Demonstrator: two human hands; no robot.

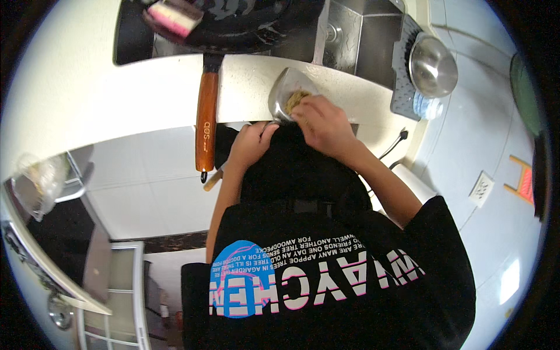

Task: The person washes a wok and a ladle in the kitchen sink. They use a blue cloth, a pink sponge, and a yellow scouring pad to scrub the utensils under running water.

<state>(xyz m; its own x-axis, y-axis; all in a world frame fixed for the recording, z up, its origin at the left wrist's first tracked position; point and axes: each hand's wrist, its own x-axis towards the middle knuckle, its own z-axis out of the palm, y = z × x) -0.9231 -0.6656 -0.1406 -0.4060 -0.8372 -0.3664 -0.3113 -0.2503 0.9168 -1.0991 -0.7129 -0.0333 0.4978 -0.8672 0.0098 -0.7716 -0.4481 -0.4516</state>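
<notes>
A steel cleaver blade [284, 88] lies tilted on the pale counter [251, 76] in front of the sink. My right hand [324, 123] presses a brownish scouring pad [297, 99] against the blade. My left hand [252, 143] is closed around the cleaver's handle end, just left of the right hand, at the counter's near edge. A pale wooden end [212, 179] sticks out beside my left forearm. My black printed shirt hides what lies below the hands.
A black frying pan [245, 26] with an orange-brown handle [206, 116] sits at the back left, a pink-and-white sponge [170, 16] in it. A steel sink [356, 35] is behind. An upturned steel bowl [432, 64] rests on a dark drying mat [402, 87] at right.
</notes>
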